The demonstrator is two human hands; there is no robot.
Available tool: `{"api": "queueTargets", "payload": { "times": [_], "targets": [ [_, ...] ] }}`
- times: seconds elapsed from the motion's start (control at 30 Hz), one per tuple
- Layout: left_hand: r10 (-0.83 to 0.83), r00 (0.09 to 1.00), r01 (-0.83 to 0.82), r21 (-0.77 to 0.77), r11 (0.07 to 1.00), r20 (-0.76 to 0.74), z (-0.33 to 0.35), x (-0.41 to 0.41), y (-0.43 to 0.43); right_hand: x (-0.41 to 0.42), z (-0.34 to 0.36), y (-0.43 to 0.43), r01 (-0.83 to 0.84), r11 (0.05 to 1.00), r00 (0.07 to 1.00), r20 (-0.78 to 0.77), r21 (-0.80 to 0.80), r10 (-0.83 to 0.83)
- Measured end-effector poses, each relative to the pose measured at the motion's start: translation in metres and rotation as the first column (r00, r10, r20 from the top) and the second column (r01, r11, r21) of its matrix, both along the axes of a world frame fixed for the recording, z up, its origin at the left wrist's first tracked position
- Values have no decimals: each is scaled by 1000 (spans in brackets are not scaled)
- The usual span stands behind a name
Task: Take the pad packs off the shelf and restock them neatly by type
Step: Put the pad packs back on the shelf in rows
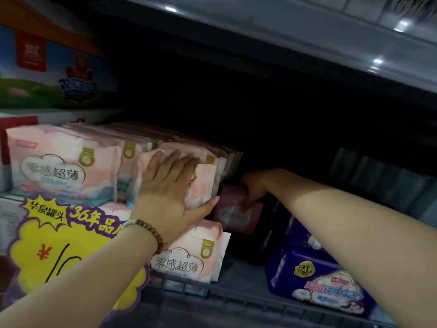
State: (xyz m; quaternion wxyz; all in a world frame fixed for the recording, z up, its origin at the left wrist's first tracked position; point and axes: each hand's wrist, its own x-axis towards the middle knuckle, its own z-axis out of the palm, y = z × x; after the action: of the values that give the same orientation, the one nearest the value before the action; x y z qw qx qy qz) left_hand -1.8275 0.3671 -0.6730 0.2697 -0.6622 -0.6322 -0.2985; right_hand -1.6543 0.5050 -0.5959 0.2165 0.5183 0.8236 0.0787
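Pink packs (71, 166) fill the shelf (236, 295) at its left end, left hand (170, 188) flat on them. Right hand (254, 185) grips a dark pack (233, 215) farther back; sorting seems half done.

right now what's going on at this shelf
A person is sorting pad packs on a wire-fronted store shelf. The left hand, with a wooden bead bracelet on its wrist, presses flat against a pale pink plastic pad pack at the end of a standing row. The right hand reaches into the dark gap beside that row and grips a darker pink pad pack. Dark purple pad packs lie to the right, below that forearm.
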Motion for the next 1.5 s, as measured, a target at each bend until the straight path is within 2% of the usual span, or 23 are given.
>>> {"api": "queueTargets", "payload": {
  "times": [0.27,0.5,0.63,0.77,0.83,0.93,1.03,1.17,1.27,1.33,1.43,1.5],
  "targets": [
    [1,1000,-1,14,1000,-11,0,0,0,9,-21,9,-17,998,997,-79,58,21],
    [-9,1000,9,3,1000,-21,1,0,-2,6,-22,1,2,1000,998,-63,26,0],
    [-1,1000,0,-57,998,-20,5,0,-6,7,-6,-29,-29,999,995,-96,29,31],
    [-53,997,59,-102,993,60,15,3,-19,12,21,-93,-130,984,975,-162,124,150],
    [-92,988,103,-83,991,122,23,1,-35,14,31,-128,-172,973,931,-299,154,211],
    [-122,981,129,-36,991,148,27,-9,-78,14,31,-173,-247,950,803,-507,192,312],
    [-67,988,83,-123,989,136,14,-34,-127,1,6,-211,-309,922,719,-578,232,386],
    [21,981,21,-210,977,193,-28,-75,-189,-43,-50,-262,-391,883,615,-640,260,461],
    [121,963,-38,-321,946,241,-78,-108,-234,-86,-108,-296,-496,855,597,-656,149,461],
    [231,928,-89,-427,900,293,-112,-129,-261,-112,-153,-311,-525,851,606,-691,23,393],
    [412,842,-138,-600,788,348,-166,-159,-294,-142,-222,-323,-496,821,670,-726,-282,155],
    [545,746,-129,-720,682,383,-203,-178,-307,-158,-265,-328,-432,774,724,-689,-464,-9]
  ]
}}
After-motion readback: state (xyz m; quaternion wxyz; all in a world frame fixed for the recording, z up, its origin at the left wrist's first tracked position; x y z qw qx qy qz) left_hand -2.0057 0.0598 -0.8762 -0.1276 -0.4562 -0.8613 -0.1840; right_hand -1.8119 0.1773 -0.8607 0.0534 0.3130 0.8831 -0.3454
